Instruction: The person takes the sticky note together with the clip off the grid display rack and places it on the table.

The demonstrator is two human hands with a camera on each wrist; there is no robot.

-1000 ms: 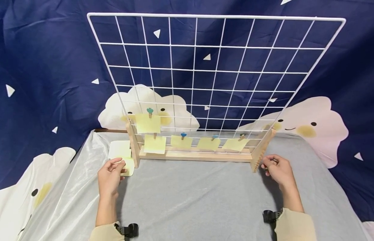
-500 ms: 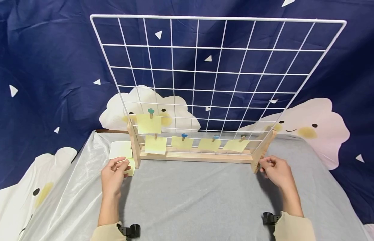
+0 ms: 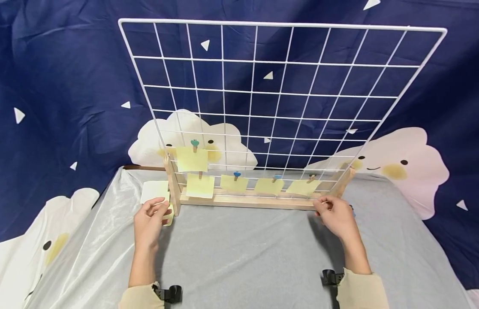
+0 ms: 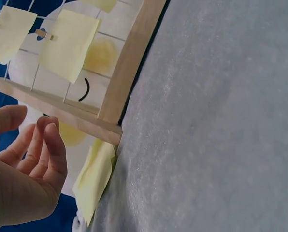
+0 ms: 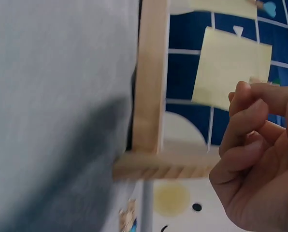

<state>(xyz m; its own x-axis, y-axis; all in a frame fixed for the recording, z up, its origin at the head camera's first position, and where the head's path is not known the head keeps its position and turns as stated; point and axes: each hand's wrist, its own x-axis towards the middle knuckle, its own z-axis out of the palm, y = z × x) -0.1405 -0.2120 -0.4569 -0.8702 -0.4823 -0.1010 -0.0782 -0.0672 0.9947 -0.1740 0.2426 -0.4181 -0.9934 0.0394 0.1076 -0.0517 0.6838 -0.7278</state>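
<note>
My left hand is by the left end of a wooden stand, near loose yellow sticky notes. In the left wrist view its fingers are loosely bent, thumb apart, with nothing between them. My right hand is in front of the stand's right end. Its fingers curl and the thumb and index tips come together in the right wrist view; whether something small sits between them is hidden. The stand bears a white wire grid. Several sticky notes hang on it by small wooden clips, among them a top-left note and a right-end note.
Pale notes lie left of the stand on the grey cloth. Small wooden clips lie beyond the stand's right end. A dark blue curtain with clouds hangs behind the grid, which leans above the table.
My right hand has moved left, from outside the stand's right end to in front of it, uncovering clips there. My left hand has shifted slightly right and up.
</note>
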